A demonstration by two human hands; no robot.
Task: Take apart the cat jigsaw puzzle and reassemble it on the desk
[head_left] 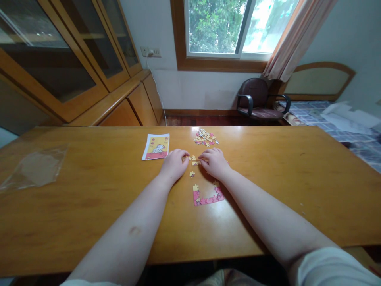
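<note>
A wooden table [98,182] is seen from above, with two bare forearms stretched across it toward a jigsaw. The left hand [177,162] is placed at the left of a few yellow pieces [193,158], its fingers curled and the tips brought together at them. The right hand [216,163] is held at their other side, palm down, fingers bent inward. Whether a piece is gripped by either hand cannot be told, since the fingertips are too small in view. A single piece [192,174] is set apart on the near side of the hands. Nearer the body, joined pieces, mostly pink with yellow tips, are laid out as a U [208,200], its opening turned toward the hands. Beyond the hands, loose pieces are heaped in a pile [205,137]. To the left of the pile, a card [156,147] is laid flat, printed with a white animal on yellow and pink. At the table's far left, a clear bag [35,169] is spread. The background is filled by a cabinet [119,85], a window [217,24], a curtain [297,43], a chair [257,97] and a bed [312,110].
</note>
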